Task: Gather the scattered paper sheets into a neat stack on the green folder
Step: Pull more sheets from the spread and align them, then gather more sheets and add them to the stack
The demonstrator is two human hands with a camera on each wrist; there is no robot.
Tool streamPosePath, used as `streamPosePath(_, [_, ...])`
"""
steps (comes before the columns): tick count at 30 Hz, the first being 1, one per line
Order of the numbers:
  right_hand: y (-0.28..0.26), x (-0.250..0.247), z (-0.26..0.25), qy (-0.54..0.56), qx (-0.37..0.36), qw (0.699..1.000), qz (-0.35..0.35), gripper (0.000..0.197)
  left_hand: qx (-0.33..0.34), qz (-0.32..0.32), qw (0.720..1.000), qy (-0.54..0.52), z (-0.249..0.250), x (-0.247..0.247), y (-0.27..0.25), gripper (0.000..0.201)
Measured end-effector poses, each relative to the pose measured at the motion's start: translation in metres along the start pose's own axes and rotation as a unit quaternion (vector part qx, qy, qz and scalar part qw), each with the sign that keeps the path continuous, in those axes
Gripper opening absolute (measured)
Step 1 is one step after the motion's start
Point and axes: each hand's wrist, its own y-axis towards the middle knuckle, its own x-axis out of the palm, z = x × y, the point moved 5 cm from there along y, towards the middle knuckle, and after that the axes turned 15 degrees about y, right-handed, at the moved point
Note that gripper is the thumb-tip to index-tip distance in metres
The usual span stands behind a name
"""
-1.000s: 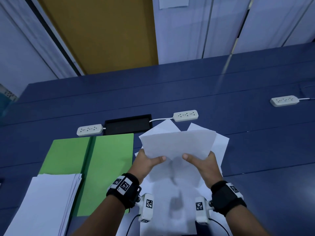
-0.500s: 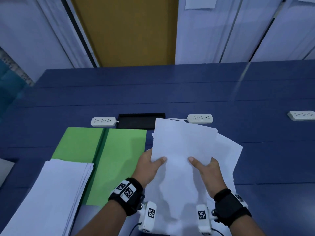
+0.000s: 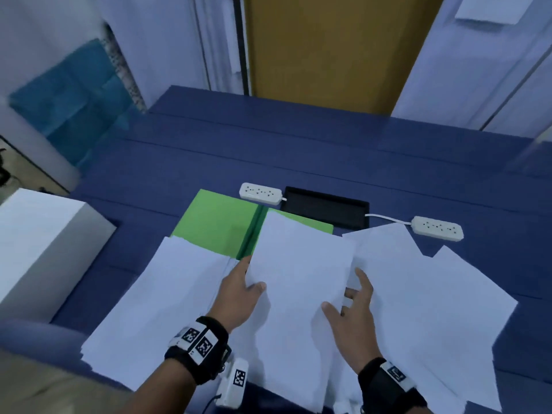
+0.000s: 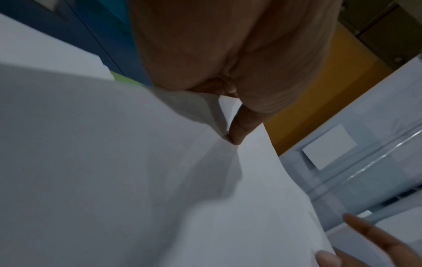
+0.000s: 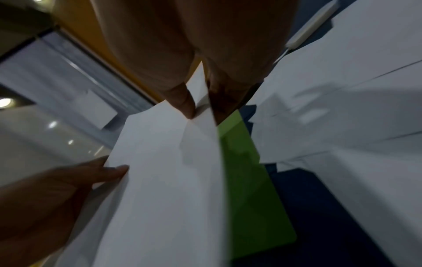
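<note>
In the head view a white paper sheet [image 3: 298,279] is held between both hands, partly over the open green folder [image 3: 221,222]. My left hand [image 3: 251,282] grips its left edge, thumb on top and fingers hidden beneath. My right hand [image 3: 343,294] pinches the right edge, thumb on top and index finger stretched out past the edge. The right wrist view shows that thumb [image 5: 189,106] pressing the sheet [image 5: 164,180] against the fingers below. A stack of white sheets [image 3: 167,294] covers the folder's near left part. Loose sheets [image 3: 418,294] lie fanned out to the right.
Behind the folder on the blue table [image 3: 268,150] lie a white power strip [image 3: 260,192] and a black recessed tray [image 3: 325,210]. A second power strip [image 3: 437,228] sits at the right. A white box [image 3: 38,243] stands at the table's left edge.
Both hands have carried the sheet left, from above the loose sheets to over the folder. The right hand's fingers have spread. My view has swung left.
</note>
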Motion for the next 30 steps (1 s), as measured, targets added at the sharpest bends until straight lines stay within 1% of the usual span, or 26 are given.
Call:
streamPosePath(1, [-0.001,0.015,0.002,-0.018,-0.002,1.000,-0.009,0.081,-0.012,0.006,1.000,0.005,-0.014,-0.014,0.001,0.057])
streamPosePath(2, [-0.002,0.031,0.005,-0.037,-0.010,0.999,-0.021,0.074,-0.022,0.011,1.000,0.005,-0.027,-0.027,0.001,0.057])
streamPosePath(4, [-0.002,0.063,0.010,-0.083,-0.046,0.994,-0.053,0.052,-0.032,0.020,0.999,0.003,-0.053,-0.052,0.002,0.054])
streamPosePath(5, [-0.003,0.079,0.012,-0.107,-0.062,0.990,-0.074,0.045,-0.036,0.025,0.999,0.010,-0.066,-0.063,0.002,0.053])
streamPosePath(6, [-0.003,0.096,0.015,-0.124,-0.063,0.986,-0.094,0.040,-0.043,0.031,0.998,0.020,-0.080,-0.075,0.004,0.053])
streamPosePath(9, [-0.005,0.143,0.024,-0.149,-0.016,0.975,-0.163,0.032,-0.073,0.043,0.995,0.052,-0.124,-0.107,0.008,0.058])
streamPosePath(11, [-0.006,0.174,0.031,-0.183,0.020,0.957,-0.223,0.033,-0.099,0.049,0.991,0.080,-0.152,-0.126,0.012,0.062])
streamPosePath(13, [-0.006,0.199,0.036,-0.225,0.055,0.933,-0.276,0.034,-0.121,0.045,0.987,0.099,-0.180,-0.139,0.016,0.062])
streamPosePath(16, [-0.007,0.230,0.041,-0.268,0.094,0.898,-0.336,0.040,-0.150,0.025,0.981,0.117,-0.215,-0.149,0.022,0.059])
streamPosePath(18, [-0.007,0.247,0.042,-0.303,0.104,0.873,-0.368,0.045,-0.160,0.025,0.977,0.136,-0.228,-0.154,0.027,0.060])
streamPosePath(21, [-0.002,0.263,0.048,-0.337,0.120,0.850,-0.386,0.052,-0.180,0.026,0.969,0.165,-0.246,-0.155,0.033,0.062])
streamPosePath(24, [0.001,0.271,0.052,-0.362,0.131,0.831,-0.401,0.055,-0.180,0.033,0.959,0.216,-0.256,-0.153,0.036,0.065])
streamPosePath(27, [0.004,0.271,0.055,-0.375,0.131,0.828,-0.395,0.055,-0.194,0.029,0.955,0.224,-0.254,-0.150,0.036,0.064])
streamPosePath(30, [0.007,0.266,0.057,-0.381,0.123,0.830,-0.388,0.054,-0.212,0.033,0.942,0.258,-0.252,-0.151,0.036,0.062])
